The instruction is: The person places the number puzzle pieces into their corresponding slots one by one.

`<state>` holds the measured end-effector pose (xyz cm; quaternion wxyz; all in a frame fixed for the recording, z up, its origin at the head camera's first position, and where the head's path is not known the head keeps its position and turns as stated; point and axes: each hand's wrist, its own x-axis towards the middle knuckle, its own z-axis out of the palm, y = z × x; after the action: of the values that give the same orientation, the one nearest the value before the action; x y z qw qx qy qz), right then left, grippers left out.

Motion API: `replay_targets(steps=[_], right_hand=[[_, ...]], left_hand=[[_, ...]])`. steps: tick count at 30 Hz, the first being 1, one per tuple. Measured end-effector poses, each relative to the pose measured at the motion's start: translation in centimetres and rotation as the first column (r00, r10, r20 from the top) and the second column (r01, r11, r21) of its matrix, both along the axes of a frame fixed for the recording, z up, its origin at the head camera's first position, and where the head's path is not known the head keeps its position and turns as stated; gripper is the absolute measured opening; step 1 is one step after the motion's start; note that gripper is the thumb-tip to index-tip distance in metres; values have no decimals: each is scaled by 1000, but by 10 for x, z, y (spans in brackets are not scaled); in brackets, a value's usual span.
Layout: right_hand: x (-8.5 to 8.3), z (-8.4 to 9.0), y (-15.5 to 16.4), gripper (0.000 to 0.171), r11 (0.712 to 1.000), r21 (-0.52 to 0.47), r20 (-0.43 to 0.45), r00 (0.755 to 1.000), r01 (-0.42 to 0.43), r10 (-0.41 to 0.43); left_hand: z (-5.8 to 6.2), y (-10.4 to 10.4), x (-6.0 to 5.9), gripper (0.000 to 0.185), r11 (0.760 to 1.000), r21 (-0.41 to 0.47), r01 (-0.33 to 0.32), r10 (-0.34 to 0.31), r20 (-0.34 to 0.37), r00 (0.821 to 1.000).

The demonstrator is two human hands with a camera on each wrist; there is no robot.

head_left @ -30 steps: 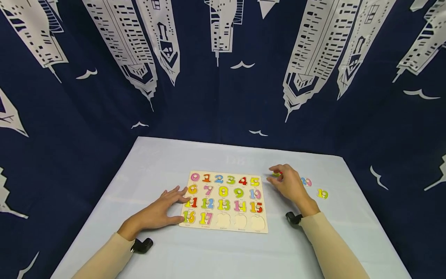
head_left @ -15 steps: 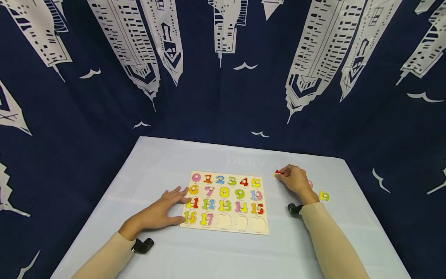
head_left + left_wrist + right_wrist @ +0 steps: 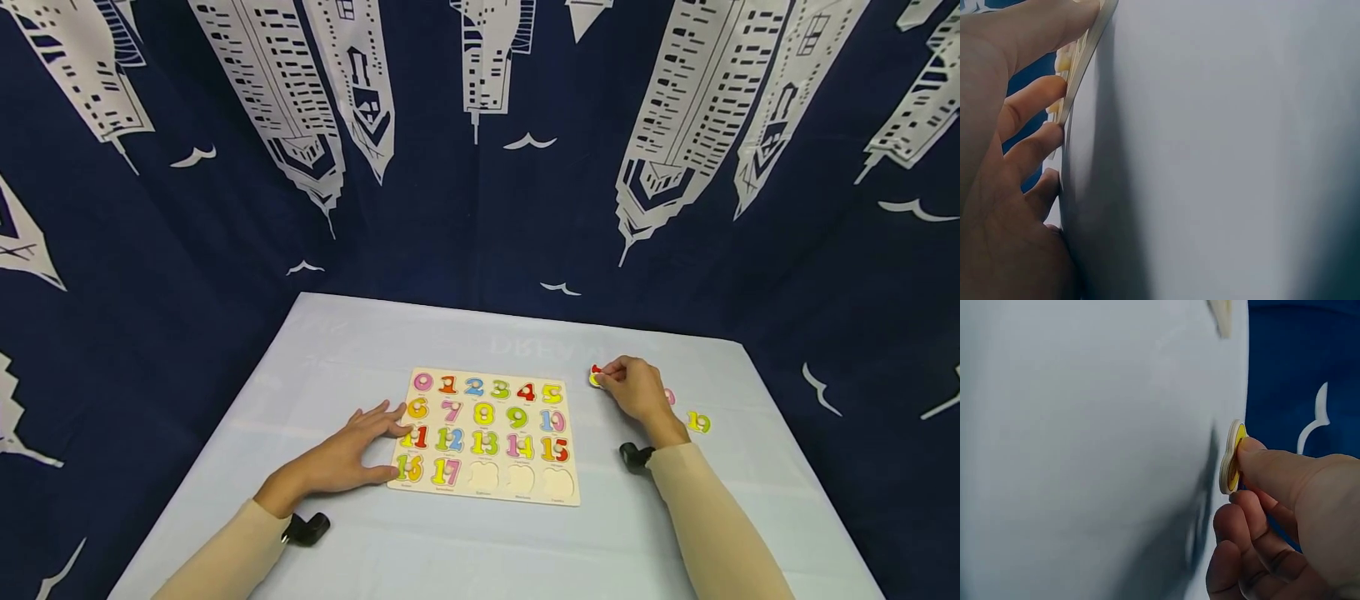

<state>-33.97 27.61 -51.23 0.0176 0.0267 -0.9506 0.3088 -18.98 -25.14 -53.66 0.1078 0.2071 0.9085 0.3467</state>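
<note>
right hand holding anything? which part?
Yes: the right hand pinches a yellow-and-red number piece by its edge, thumb on the yellow face. The left hand holds nothing; its fingers rest on the puzzle board's left edge.

The table [image 3: 465,333] wears a pale grey-blue cloth. Behind it hangs a navy curtain [image 3: 480,208] printed with white skyscrapers and small white gulls. The puzzle board [image 3: 567,492] is light wood, its numbers pink, orange, blue, green, red and yellow (three cut-outs along its near edge show bare wood). The piece [image 3: 596,377] at the right hand [image 3: 637,390] is yellow and red with a cream rim. Near the table's right edge lies a yellow piece [image 3: 698,422]. Both sleeves [image 3: 712,525] are beige.
</note>
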Motion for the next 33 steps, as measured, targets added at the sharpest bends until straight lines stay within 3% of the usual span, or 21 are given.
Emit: replay_targets(steps=[1,6,7,8,18,21,26,33], right_hand=[[-6,-11,8,23,999,-43,-32,999,-29,28],[8,-4,1,18,995,-57,-85,994,-81,76],[12,-2,-2,16,995,-53,-86,993,-86,82],[24,12,-13,14,997,-14,-65,995,-71,70],[56,17,-42,12,974,-47,-42,974,-223,221],[66,15,-53,10,947,-65,-56,949,-314,310],[83,12,-72,10,874,-103,-55,880,-475,472],[101,8,-96,13,784,-122,-99,793,-609,601]], left_hand=[[0,0,0,54,1000,-1,1,-1,-3,1000],[2,1,1,59,1000,-5,6,-6,-8,1000],[3,1,1,60,1000,-5,6,-6,-8,1000],[3,1,1,61,1000,-5,5,-5,-7,1000],[2,2,1,64,1000,6,14,-14,-22,1000],[2,2,1,63,1000,10,11,-11,-21,1000],[0,2,1,63,1000,11,3,-3,-6,1000],[1,2,1,64,1000,5,3,-3,-4,1000]])
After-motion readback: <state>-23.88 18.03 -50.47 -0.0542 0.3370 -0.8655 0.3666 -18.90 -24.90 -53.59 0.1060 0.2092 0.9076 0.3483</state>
